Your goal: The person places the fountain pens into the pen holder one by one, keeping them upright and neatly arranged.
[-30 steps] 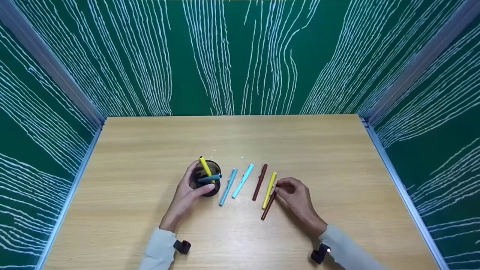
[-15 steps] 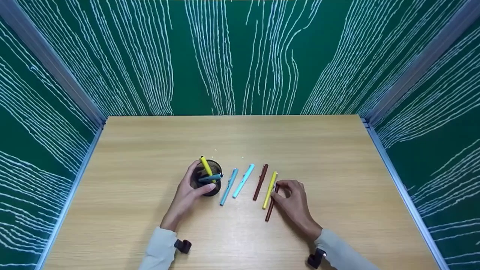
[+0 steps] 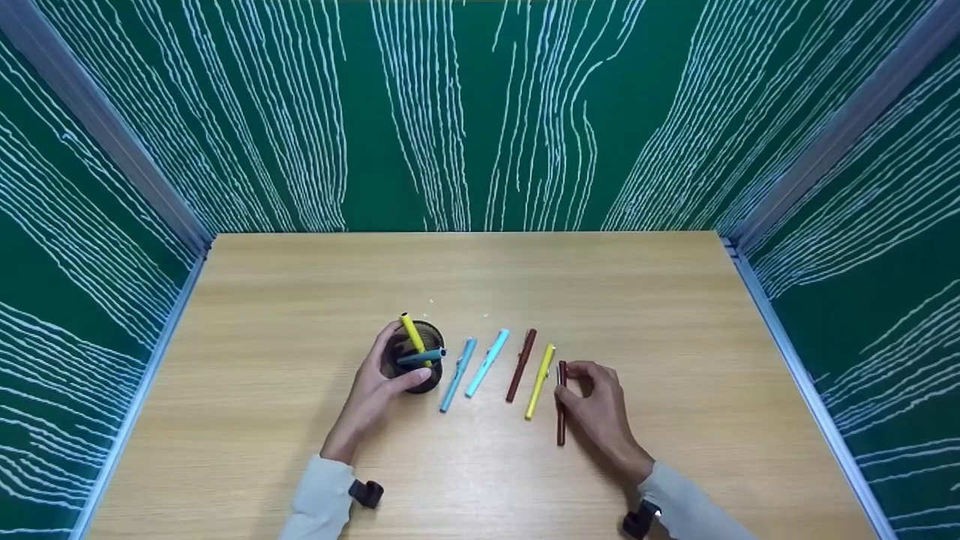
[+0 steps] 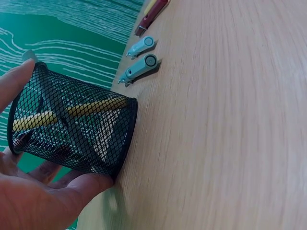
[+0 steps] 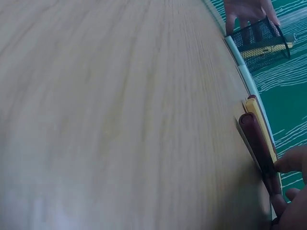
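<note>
My left hand (image 3: pixel 381 390) grips a black mesh pen cup (image 4: pixel 72 120) by its side, thumb and fingers curled round it. Inside the cup lean a yellow pen (image 3: pixel 412 333) and a blue pen (image 3: pixel 421 356). Toward the right, my right hand (image 3: pixel 600 401) pinches a dark red pen (image 3: pixel 561 420) between thumb and fingers near its upper end. This pen lies at or just above the tabletop; the frames do not settle which. Just left of it lies another yellow pen (image 3: pixel 539 382), apart from the hand.
Between the hands, a second dark red pen (image 3: pixel 520 366), a light blue pen (image 3: pixel 487 363) and a darker blue pen (image 3: pixel 457 375) lie in a slanted row on the wooden table (image 3: pixel 300 285). Green walls (image 3: pixel 480 120) with white lines enclose the back and sides.
My right hand has shifted the dark red pen right, away from the yellow pen, and turned it from slanted to nearly straight up-down in the head view. The left hand stays on the cup.
</note>
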The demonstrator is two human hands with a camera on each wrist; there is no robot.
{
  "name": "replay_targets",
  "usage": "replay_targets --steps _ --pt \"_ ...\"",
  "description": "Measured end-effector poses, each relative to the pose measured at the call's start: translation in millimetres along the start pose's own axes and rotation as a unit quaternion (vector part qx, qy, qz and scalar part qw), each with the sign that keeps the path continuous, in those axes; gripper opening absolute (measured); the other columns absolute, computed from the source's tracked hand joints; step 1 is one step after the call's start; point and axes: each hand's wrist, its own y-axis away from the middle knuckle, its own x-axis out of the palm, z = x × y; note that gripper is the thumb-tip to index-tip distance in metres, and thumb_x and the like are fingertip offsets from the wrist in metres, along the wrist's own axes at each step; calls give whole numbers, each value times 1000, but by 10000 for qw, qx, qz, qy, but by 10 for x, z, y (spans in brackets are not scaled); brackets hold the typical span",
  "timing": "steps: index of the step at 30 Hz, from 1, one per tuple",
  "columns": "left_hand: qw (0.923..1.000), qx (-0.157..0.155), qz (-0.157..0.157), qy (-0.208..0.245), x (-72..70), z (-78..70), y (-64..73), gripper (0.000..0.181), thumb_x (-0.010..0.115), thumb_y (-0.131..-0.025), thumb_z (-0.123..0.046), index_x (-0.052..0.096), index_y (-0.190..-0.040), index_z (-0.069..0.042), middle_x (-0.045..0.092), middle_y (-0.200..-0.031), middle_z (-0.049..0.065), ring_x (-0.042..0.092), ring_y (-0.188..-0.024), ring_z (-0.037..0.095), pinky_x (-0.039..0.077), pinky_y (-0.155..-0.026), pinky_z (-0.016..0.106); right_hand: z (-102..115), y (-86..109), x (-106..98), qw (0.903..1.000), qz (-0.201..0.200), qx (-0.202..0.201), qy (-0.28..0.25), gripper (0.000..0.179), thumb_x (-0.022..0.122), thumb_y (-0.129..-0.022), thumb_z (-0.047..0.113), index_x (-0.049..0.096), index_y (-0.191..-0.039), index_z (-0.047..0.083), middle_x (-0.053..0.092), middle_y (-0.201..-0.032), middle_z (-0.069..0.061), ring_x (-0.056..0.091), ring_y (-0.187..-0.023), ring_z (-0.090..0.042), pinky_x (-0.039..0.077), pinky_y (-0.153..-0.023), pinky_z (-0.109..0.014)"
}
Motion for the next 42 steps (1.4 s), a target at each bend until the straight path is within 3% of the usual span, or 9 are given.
replay_targets --steps 1,5,7,8,11,18,27,36,42 --pt "9998 153 65 52 -31 134 -48 94 91 -91 -20 39 -170 -18 54 -161 16 46 -153 35 26 -131 52 -8 1 -9 10000 -18 34 8 35 85 -90 2 75 -124 -1 75 -117 -15 57 -124 -35 41 -112 -49" --pt "9999 142 74 17 -37 146 -48 95 92 -90 -21 39 -170 -20 54 -161 15 46 -153 35 27 -131 53 -39 19 -44 9998 -124 172 2 32 83 -90 2 76 -121 -1 74 -115 -16 57 -125 -35 38 -113 -47" --pt "9999 128 71 -42 -44 146 -44 95 91 -91 -23 39 -170 -19 53 -162 16 45 -154 35 25 -131 56 -47 33 -57 9996 -172 229 -14 31 82 -89 1 76 -120 -1 73 -115 -16 56 -124 -35 38 -113 -46" --pt "9999 -42 -10 -104 -14 10 8 94 91 -91 -21 40 -170 -19 53 -162 16 45 -154 36 24 -131 58 -48 43 -59 9995 -195 249 -5 31 81 -90 1 76 -120 -2 73 -116 -17 56 -125 -35 38 -114 -47" --pt "9998 -130 -92 -135 -18 5 16 93 92 -91 -22 41 -169 -22 53 -163 14 44 -155 35 22 -131 57 -55 62 -49 9993 -284 248 67 28 80 -89 1 77 -117 -1 72 -115 -16 56 -123 -34 39 -112 -46" --pt "9998 102 33 169 -16 24 -1 92 89 -92 -8 39 -169 -14 55 -159 19 47 -151 38 29 -130 52 -57 68 -20 9970 -517 -121 558 25 77 -87 1 79 -111 0 74 -104 -12 57 -111 -31 43 -96 -45" --pt "10000 63 -43 53 -16 23 3 94 90 -91 -10 38 -170 -14 53 -162 20 44 -154 40 25 -132 54 -55 54 -14 9975 -325 69 619 27 74 -88 1 78 -115 -1 72 -108 -14 55 -115 -31 43 -98 -45" --pt "9999 -40 -67 -149 -22 16 11 93 91 -91 -17 40 -169 -16 52 -164 18 43 -156 38 21 -132 56 -89 59 -17 9955 -391 -174 842 26 75 -86 -3 78 -112 -1 73 -104 -14 56 -114 -33 43 -97 -46" --pt "9999 -49 -41 -114 -22 -6 4 94 91 -91 -17 40 -170 -17 51 -165 18 41 -157 38 21 -132 56 -66 45 -116 9920 -223 -249 1219 16 81 -89 3 79 -105 1 71 -97 -12 56 -110 -33 42 -93 -46"
